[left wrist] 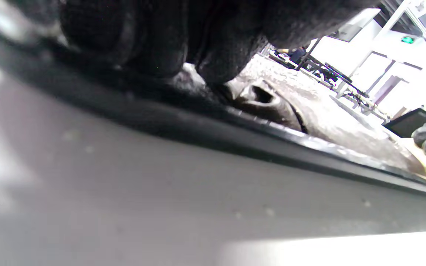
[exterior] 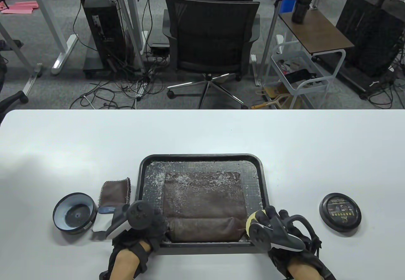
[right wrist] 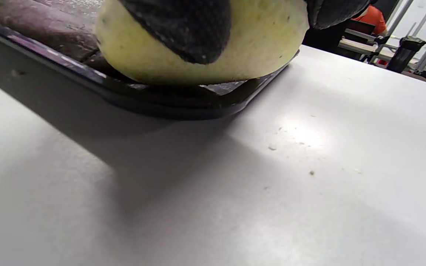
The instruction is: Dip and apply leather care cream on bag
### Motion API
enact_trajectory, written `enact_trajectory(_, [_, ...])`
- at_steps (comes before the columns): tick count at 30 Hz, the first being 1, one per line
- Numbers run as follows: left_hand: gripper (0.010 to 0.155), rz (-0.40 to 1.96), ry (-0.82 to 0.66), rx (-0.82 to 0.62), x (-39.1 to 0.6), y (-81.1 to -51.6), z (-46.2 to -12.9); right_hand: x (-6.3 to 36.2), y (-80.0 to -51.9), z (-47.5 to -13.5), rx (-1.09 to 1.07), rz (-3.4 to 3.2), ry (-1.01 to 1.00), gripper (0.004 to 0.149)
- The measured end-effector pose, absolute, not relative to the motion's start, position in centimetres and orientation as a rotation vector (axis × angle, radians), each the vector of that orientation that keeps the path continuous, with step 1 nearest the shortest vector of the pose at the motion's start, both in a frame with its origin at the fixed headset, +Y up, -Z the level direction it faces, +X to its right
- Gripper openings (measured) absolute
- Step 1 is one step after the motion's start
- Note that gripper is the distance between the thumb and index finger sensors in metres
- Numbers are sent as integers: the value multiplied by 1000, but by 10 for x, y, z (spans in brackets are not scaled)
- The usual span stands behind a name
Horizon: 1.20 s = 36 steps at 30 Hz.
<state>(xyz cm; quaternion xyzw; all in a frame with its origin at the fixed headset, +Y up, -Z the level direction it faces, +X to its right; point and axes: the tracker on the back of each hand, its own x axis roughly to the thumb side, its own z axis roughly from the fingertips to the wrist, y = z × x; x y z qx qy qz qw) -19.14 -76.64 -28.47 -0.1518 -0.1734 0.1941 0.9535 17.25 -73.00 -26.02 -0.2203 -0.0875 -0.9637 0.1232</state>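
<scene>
A brown leather bag lies flat in a black tray, smeared with whitish cream. My right hand holds a round yellow sponge at the bag's near right corner; in the right wrist view the sponge sits over the tray rim. My left hand rests on the tray's near left corner by the bag's rolled edge; in the left wrist view its fingers press by the bag. The open cream tin stands at the left.
A folded brown cloth lies between the tin and the tray, with a white and blue item in front of it. The tin's black lid lies on the table at the right. An office chair stands beyond the table's far edge.
</scene>
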Motion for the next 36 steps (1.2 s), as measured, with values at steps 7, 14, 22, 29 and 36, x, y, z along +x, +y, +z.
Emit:
enact_trajectory(7, [53, 235, -446, -62, -157, -734, -271, 186, -715, -261, -605, -2915, -150, 54])
enact_trajectory(14, [54, 216, -559, 52, -63, -731, -258, 193, -712, -265, -583, -3001, -123, 55])
enact_trajectory(22, [59, 154, -570, -65, 24, -742, -265, 201, -709, -267, -552, -3068, -97, 55])
enact_trajectory(29, [70, -31, -447, -281, 55, -765, -280, 213, -704, -268, -509, -3124, -57, 55])
enact_trajectory(36, [72, -51, -393, -328, 63, -767, -289, 217, -704, -269, -491, -3128, -65, 55])
